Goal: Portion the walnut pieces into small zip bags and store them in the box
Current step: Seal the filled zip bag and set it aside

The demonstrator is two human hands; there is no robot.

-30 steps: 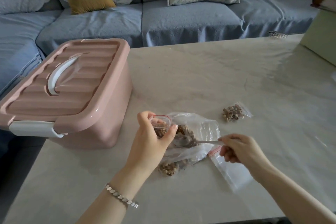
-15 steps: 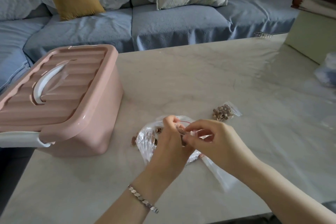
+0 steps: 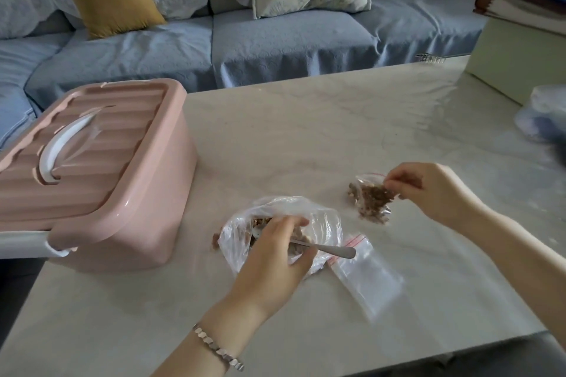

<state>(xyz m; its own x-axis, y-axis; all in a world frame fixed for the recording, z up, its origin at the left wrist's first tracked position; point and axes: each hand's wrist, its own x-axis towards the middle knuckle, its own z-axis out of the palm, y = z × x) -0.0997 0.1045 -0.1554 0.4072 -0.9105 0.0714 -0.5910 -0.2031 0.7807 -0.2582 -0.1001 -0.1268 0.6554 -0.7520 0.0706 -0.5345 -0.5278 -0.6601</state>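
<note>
A large clear bag of walnut pieces (image 3: pixel 324 220) lies open on the marble table (image 3: pixel 306 131). My left hand (image 3: pixel 275 257) rests at its mouth, fingers and thumb closed around a metal spoon (image 3: pixel 333 249) whose handle points right. My right hand (image 3: pixel 435 190) pinches the red-striped top of a small zip bag filled with walnuts (image 3: pixel 375 200), low over the table; more bagged walnut pieces (image 3: pixel 352 193) show just behind it. An empty small zip bag (image 3: pixel 367 278) lies flat beside the spoon. The pink storage box (image 3: pixel 128 217) stands at the left, lid shut, white handle on top.
A blue sofa (image 3: pixel 275 40) with cushions runs behind the table. A pale green box (image 3: pixel 520 55) with stacked items stands at the back right, and a crumpled plastic bag (image 3: pixel 545 113) lies at the right edge. The table's front edge is close to me.
Both hands were together at the small bag's top. My right hand has since carried the filled bag out to the right, and my left hand has dropped onto the spoon at the large bag.
</note>
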